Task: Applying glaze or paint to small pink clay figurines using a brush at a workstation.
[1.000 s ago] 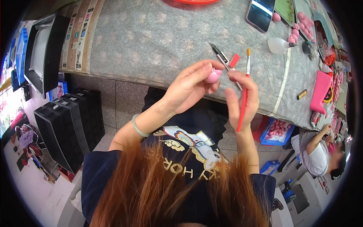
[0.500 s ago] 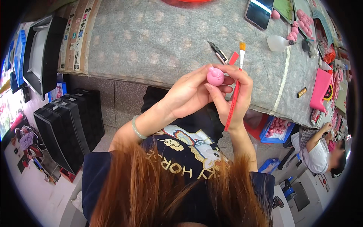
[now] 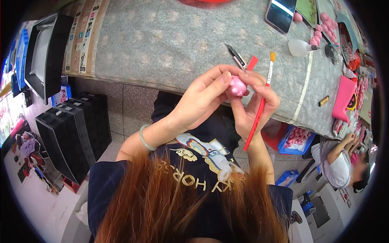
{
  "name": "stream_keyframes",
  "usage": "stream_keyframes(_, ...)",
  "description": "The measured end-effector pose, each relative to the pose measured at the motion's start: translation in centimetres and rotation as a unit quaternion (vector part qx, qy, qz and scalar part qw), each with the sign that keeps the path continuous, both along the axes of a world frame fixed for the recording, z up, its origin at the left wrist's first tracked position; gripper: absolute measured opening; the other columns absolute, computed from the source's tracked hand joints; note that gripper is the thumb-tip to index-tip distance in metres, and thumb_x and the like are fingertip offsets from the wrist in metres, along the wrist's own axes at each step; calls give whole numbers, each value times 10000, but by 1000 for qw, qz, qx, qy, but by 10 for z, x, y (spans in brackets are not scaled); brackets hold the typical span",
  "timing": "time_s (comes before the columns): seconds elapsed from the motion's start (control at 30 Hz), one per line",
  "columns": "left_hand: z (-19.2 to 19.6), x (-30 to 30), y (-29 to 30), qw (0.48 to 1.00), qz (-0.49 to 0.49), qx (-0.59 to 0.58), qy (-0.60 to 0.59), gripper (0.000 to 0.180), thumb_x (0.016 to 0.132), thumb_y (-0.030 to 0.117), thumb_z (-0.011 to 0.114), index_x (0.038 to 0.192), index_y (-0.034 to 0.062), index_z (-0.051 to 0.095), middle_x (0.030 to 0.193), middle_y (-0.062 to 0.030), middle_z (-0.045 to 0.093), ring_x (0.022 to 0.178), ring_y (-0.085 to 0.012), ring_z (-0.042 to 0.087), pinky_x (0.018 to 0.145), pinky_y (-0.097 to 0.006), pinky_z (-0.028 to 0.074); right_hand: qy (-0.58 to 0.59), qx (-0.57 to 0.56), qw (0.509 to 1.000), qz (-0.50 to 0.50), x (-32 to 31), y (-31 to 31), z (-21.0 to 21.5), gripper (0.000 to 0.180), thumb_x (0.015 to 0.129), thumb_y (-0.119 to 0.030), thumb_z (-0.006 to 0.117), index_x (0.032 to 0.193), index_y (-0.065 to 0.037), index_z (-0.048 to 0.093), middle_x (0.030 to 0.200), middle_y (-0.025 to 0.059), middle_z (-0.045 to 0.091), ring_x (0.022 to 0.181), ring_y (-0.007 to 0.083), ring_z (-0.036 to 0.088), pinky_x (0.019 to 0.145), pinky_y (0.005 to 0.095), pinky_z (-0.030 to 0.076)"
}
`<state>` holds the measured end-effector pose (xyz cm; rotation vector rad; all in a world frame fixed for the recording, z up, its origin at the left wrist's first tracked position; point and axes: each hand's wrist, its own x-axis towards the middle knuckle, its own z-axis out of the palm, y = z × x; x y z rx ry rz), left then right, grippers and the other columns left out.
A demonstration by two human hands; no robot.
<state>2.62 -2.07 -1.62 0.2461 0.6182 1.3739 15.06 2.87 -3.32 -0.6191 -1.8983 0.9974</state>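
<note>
Both hands were pinched on the pink ball (image 3: 237, 86), right hand (image 3: 255, 109) also gripping the brush (image 3: 259, 107), left hand (image 3: 202, 99) best kept steady.

Pink on the small figure (image 3: 237, 86), red along the paintbrush handle (image 3: 256, 117) with an orange tip of bristles. Grey, mottled, across the table cover (image 3: 170, 40); pale green for the bangle (image 3: 144, 138). Navy on the shirt (image 3: 190, 170), lettered in gold.
</note>
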Motion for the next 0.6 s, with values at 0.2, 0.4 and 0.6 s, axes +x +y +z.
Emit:
stream_keyframes(0.2, 9, -3, -1, 998, -17, -27, 48, 327, 859, 187, 448, 1122, -5, 420, 984, -79, 520, 921, -163, 508, 837, -296, 402, -26, 56, 998, -6, 1, -2, -3, 568, 650, 107, 625, 1066, -103, 299, 1041, 155, 520, 989, 290, 482, 871, 419, 360)
stream_keyframes(0.4, -7, -10, -2, 997, 41, -67, 24, 306, 868, 177, 433, 1099, -24, 435, 906, -70, 526, 803, -127, 497, 716, -250, 409, -66, 42, 996, -40, 8, 5, -2, 464, 686, 58, 609, 1045, -89, 354, 1022, 149, 524, 946, 275, 501, 851, 392, 373)
stream_keyframes(0.6, -12, -12, -3, 990, 74, -27, 116, 302, 873, 116, 435, 1142, -18, 415, 956, -68, 502, 778, -97, 464, 693, -225, 395, -301, 57, 944, -123, 5, 34, -14, 241, 681, -12, 616, 902, -18, 519, 807, 121, 527, 740, 243, 508, 646, 310, 418)
